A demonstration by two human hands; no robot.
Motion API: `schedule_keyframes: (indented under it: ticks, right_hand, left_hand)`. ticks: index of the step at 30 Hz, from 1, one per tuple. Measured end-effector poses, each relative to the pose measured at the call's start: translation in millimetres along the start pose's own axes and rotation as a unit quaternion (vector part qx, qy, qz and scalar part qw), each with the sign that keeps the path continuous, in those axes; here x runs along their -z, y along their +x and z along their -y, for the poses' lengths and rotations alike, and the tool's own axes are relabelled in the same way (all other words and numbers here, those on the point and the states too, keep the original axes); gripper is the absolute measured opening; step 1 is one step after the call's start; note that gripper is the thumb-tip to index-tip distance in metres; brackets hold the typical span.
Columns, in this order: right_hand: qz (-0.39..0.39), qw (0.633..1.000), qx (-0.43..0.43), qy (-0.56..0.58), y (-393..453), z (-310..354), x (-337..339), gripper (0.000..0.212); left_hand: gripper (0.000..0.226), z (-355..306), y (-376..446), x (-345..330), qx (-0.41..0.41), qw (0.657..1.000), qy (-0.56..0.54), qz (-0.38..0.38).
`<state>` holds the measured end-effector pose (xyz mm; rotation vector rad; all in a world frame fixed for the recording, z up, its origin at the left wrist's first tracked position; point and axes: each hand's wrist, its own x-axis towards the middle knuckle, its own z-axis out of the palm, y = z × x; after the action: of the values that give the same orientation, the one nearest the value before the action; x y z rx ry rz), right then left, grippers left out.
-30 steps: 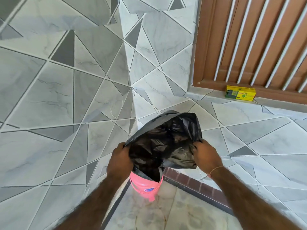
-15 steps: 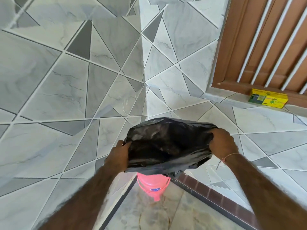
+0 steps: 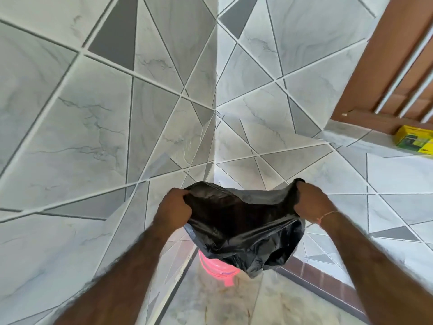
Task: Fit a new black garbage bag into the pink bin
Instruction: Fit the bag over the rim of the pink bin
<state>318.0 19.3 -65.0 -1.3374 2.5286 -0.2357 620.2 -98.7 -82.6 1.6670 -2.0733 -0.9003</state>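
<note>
Since a moment ago I've stretched the crinkled black plastic garbage bag (image 3: 243, 231) wider; my left hand (image 3: 174, 211) and right hand (image 3: 312, 202) each fist its rim. The round pink plastic bin (image 3: 216, 268) sits at six o'clock beneath. I should lower evenly. The bin's sticker and the yellow-green box (image 3: 414, 139) at three o'clock are unreadable.

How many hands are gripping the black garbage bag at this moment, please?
2. The left hand clutches the black garbage bag at its left edge; the right hand clutches its right edge, above the pink bin.
</note>
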Motion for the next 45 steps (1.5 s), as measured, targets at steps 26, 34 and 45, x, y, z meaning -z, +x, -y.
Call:
schedule_keyframes:
  ticks: [26, 34, 45]
  right_hand:
    - [0.167, 0.980, 0.095, 0.051, 50, 61, -24, 0.025]
    - [0.133, 0.986, 0.068, 0.072, 73, 43, -34, 0.054]
    - [0.127, 0.989, 0.002, 0.079, 88, 27, -97, 0.050]
  left_hand:
    - [0.032, 18, 61, 24, 0.058, 0.971, -0.150, 0.176]
    - [0.055, 26, 70, -2, 0.072, 0.973, -0.086, 0.200]
    - [0.057, 44, 86, -85, -0.009, 0.989, 0.088, 0.118]
